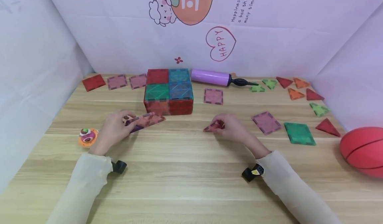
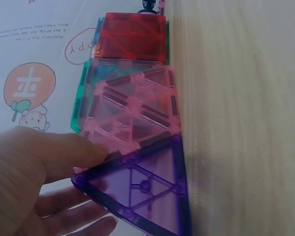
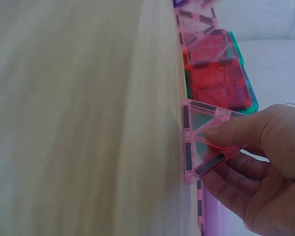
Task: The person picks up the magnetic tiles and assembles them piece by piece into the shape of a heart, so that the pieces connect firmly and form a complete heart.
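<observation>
My left hand (image 1: pixel 114 128) pinches a joined strip of see-through magnetic tiles at its near end. A purple triangle tile (image 2: pixel 143 186) forms that end, and pink triangle tiles (image 1: pixel 146 120) run on toward the front of a box of coloured tiles (image 1: pixel 181 106). Whether the strip touches the box, I cannot tell. To the right, my right hand (image 1: pixel 231 128) holds a single pink triangle tile (image 3: pixel 204 140) between thumb and fingers, tilted up with one edge at or near the tabletop. The box has red, green and blue squares on top.
Pink square tiles (image 1: pixel 117 82) and a red one (image 1: pixel 93 82) lie back left. A purple hand pump (image 1: pixel 210 77) lies behind. At right are a green square tile (image 1: pixel 299 133), several loose triangles and a red ball (image 1: pixel 363 151). A small toy (image 1: pixel 88 137) sits left of my left hand.
</observation>
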A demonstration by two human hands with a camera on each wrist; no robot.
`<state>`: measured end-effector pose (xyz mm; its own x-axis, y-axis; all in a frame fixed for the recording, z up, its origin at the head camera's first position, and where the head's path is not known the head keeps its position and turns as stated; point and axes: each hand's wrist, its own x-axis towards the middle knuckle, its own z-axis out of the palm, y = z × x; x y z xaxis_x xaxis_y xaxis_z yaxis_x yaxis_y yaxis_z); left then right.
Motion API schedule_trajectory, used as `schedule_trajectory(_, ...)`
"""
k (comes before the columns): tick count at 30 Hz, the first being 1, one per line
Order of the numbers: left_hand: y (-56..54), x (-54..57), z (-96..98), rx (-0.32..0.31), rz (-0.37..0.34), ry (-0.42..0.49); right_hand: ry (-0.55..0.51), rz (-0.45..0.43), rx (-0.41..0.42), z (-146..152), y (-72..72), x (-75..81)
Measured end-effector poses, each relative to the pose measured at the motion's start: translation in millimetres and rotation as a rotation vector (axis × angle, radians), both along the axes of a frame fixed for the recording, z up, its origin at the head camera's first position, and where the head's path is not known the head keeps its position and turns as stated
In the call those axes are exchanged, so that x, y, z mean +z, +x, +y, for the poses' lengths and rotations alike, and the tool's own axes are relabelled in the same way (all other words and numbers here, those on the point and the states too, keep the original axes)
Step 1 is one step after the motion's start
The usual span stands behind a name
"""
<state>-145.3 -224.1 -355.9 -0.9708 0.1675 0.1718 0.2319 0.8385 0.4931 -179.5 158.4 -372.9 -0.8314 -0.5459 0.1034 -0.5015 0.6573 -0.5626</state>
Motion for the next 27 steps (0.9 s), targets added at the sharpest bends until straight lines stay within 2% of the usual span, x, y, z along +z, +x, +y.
schedule_trajectory(3, 1.4, 4.4, 3.4, 0.019, 0.045, 0.008, 0.001, 0.004, 0.006, -6.1, 1.3, -0.7)
schedule_trajectory(6, 1.4, 11.0, 13.6, 0.016, 0.125, 0.015, -0.014, -0.01, 0.004, -8.8, 2.5, -0.3)
schedule_trajectory(10, 0.8, 17.7, 36.1, -0.028, 0.265, 0.09, -0.021, -0.041, 0.002, -12.9, 3.9, -0.9)
schedule_trajectory(13, -0.7, 18.4, 60.0, -0.091, 0.302, 0.195, -0.02, -0.047, -0.005, -15.3, 4.9, -1.6)
schedule_trajectory(15, -1.9, 16.4, 78.4, -0.143, 0.28, 0.248, -0.028, -0.049, -0.009, -16.0, 5.4, -2.5)
schedule_trajectory(17, -3.7, 12.1, 96.4, -0.21, 0.225, 0.282, -0.035, -0.049, -0.014, -16.8, 6.3, -2.8)
schedule_trajectory(21, -9.1, 0.0, 129.9, -0.325, 0.045, 0.303, -0.066, -0.051, -0.014, -18.4, 7.8, -4.1)
schedule_trajectory(24, -14.7, -9.6, 150.8, -0.358, -0.084, 0.291, -0.102, -0.057, -0.017, -19.8, 8.4, -6.4)
schedule_trajectory(27, -19.8, -18.8, 166.3, -0.379, -0.132, 0.269, -0.137, -0.072, -0.033, -21.2, 9.0, -9.0)
